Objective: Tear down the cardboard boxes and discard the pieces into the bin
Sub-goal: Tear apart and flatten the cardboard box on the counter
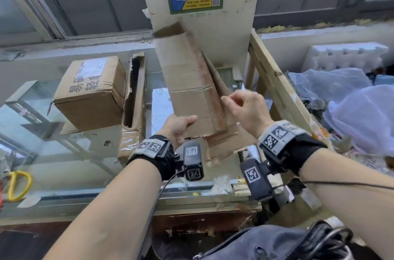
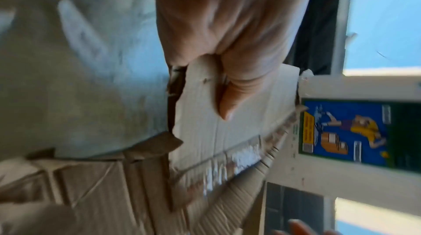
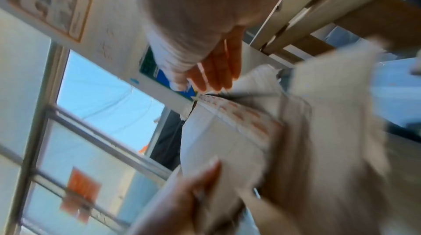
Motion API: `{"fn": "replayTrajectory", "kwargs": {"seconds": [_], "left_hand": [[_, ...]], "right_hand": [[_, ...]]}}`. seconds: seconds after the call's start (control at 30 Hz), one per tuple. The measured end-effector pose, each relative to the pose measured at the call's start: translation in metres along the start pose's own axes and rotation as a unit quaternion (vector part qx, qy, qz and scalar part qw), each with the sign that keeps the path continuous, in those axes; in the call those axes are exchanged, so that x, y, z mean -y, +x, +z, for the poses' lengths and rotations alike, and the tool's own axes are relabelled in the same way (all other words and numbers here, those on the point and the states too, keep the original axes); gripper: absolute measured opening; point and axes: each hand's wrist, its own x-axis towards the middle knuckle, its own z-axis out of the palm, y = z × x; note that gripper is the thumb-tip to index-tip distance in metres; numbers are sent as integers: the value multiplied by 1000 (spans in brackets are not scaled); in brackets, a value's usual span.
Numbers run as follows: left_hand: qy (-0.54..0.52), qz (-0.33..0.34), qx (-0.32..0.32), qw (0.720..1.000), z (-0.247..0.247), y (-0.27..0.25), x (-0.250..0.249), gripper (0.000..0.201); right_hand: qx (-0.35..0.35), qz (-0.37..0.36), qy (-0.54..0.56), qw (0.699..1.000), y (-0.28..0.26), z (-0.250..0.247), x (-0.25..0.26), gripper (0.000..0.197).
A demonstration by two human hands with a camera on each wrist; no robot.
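A long, flattened, torn piece of brown cardboard (image 1: 187, 80) stands tilted upright above the glass counter (image 1: 32, 114). My left hand (image 1: 181, 127) grips its lower edge; in the left wrist view the thumb (image 2: 225, 105) presses on the cardboard's face (image 2: 250, 131). A second torn layer (image 1: 223, 144) hangs behind and below it. My right hand (image 1: 241, 104) is at the cardboard's right edge. In the right wrist view its fingers (image 3: 218, 69) are straight, with their tips just above the cardboard's (image 3: 227, 140) taped edge and nothing between them.
A closed brown box (image 1: 91, 93) with printed characters sits on the counter at left, and a torn-open box (image 1: 136, 93) leans beside it. A wooden frame (image 1: 273, 80) stands at right, with plastic bags (image 1: 351, 110) and white foam (image 1: 341, 57) beyond. Yellow-handled scissors (image 1: 17, 185) lie far left.
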Motion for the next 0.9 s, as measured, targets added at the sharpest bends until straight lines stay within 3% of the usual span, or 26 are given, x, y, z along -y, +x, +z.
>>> {"fn": "replayTrajectory", "kwargs": {"seconds": [0.03,0.07,0.13,0.2,0.27,0.33,0.47,0.67,0.8,0.9], "left_hand": [[37,22,2,999,-5,0,1,36],[68,39,14,997,-9,-2,1,33],[111,53,62,990,-12,-10,-2,19],[131,50,114,984,-14,-17,-6,19],[136,38,144,979,-18,-18,-8,23],[146,22,159,976,-23,-21,-11,26],[209,39,169,962,-19,-27,-29,35],[43,105,73,991,2,-29,-82,24],[12,116,87,989,3,-33,-85,13],[-17,87,114,989,-5,-32,-78,27]], "right_hand": [[-7,37,-37,999,11,-6,-3,34],[20,88,-65,994,18,-13,-1,52],[97,211,1,973,30,-20,0,87],[129,315,164,926,35,-28,3,87],[166,363,279,874,36,-40,6,69],[185,356,319,859,34,-45,12,50],[96,300,318,894,31,-30,16,38],[80,242,344,904,36,-18,27,45],[87,253,382,885,38,-33,24,35],[100,252,388,881,37,-43,15,34]]}}
